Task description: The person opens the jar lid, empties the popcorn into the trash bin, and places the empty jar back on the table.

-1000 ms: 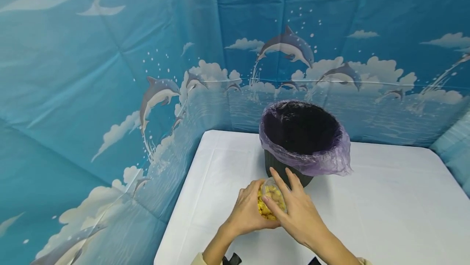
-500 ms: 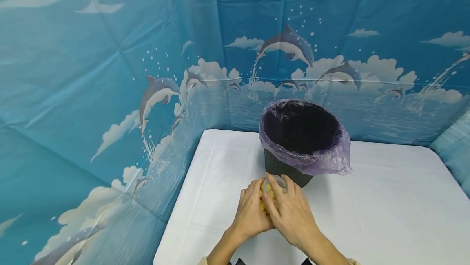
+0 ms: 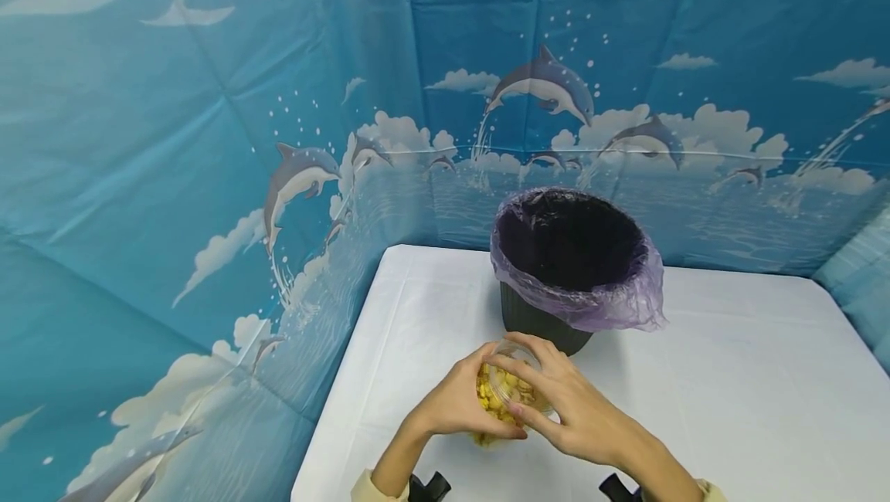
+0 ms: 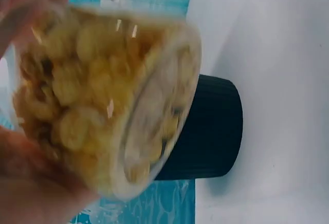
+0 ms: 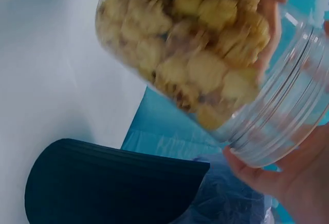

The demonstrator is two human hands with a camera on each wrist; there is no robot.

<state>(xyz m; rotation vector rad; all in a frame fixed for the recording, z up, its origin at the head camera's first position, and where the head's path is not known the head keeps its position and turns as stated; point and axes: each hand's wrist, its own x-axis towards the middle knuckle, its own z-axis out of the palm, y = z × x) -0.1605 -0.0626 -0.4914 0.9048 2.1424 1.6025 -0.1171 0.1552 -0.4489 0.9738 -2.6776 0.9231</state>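
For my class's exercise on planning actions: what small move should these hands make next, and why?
Probably a slight twist at the clear top of the jar by the right hand: it curls around that ridged end, while the left hand grips the jar lower down. I can't tell whether the top comes off.

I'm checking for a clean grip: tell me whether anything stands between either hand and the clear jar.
Nothing visible does: the left hand grips the side of the clear jar directly, and the right hand holds its see-through top end.
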